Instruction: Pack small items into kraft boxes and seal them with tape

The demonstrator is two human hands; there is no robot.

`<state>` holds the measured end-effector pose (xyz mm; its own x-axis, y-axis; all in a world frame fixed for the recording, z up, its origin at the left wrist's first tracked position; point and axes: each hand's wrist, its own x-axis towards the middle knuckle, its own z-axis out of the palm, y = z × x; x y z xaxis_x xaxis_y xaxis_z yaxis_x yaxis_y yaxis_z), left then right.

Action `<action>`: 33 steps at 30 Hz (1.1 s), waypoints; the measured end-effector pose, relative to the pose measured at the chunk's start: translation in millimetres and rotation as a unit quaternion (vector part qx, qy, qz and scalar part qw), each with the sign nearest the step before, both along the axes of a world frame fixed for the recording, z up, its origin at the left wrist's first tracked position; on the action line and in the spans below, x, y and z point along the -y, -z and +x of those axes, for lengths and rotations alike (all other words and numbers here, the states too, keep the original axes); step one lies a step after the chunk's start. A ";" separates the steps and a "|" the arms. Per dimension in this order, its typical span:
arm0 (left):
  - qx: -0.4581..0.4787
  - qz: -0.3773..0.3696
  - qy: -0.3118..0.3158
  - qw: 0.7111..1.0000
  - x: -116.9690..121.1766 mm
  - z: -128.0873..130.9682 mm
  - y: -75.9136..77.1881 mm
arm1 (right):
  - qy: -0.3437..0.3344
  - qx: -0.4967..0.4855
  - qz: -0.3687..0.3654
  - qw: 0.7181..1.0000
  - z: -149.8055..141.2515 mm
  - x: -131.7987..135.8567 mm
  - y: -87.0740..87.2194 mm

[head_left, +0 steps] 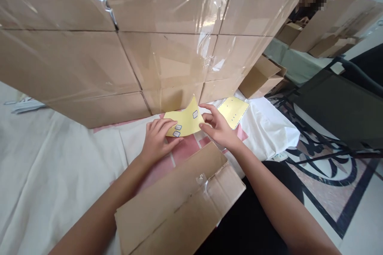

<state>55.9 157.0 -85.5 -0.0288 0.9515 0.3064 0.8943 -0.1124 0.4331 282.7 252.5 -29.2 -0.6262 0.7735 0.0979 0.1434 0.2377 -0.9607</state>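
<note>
Between my two hands is a yellow sheet of paper [188, 121] with small white stickers outlined in blue on it. Its far right corner curls upward. My left hand [161, 137] grips the sheet's left edge, fingers on top and thumb along the near side. At the right edge, my right hand [217, 125] pinches the sheet between thumb and fingers. Just beyond my right hand, a second yellow sheet [233, 110] with a wavy border and small marks lies flat on the white cloth. A closed cardboard box [179, 203] sits in front of me, between my forearms.
A tall wall of taped cardboard boxes [170, 59] rises right behind the sheets. White cloth [60, 167] covers the surface at left. An open box [263, 77] stands to the right, near a dark chair [344, 103]. Another person [311, 0] is at the far right.
</note>
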 end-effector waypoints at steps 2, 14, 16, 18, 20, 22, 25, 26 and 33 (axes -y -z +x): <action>0.019 0.008 -0.002 1.000 2.8 3.1 1.3 | -0.027 -0.020 -0.052 0.998 -3.8 9.8 -0.3; 0.079 0.211 0.046 0.973 -4.7 7.6 28.7 | -0.117 0.021 -0.147 0.982 -25.8 8.7 27.6; 0.081 0.226 0.050 0.970 -4.9 7.9 29.9 | -0.134 0.019 -0.163 0.977 -28.7 9.3 31.1; 0.084 0.231 0.057 0.968 -3.8 8.2 29.1 | -0.151 0.034 -0.176 0.972 -30.9 9.8 35.1; 0.090 0.232 0.066 0.966 -2.7 8.3 27.6 | -0.167 0.047 -0.180 0.968 -31.9 10.1 38.8; 0.098 0.218 0.077 0.968 -2.2 7.9 26.4 | -0.170 0.048 -0.177 0.968 -31.8 10.6 41.0; 0.125 0.178 0.084 0.972 -2.8 6.2 25.8 | -0.152 0.034 -0.166 0.974 -30.2 12.4 39.8; 0.133 0.170 0.083 0.973 -3.1 5.6 25.9 | -0.148 0.029 -0.158 0.976 -29.6 13.1 38.4; 0.170 0.157 0.031 0.972 -3.8 2.9 27.2 | -0.058 0.065 -0.086 0.992 -24.9 12.7 22.9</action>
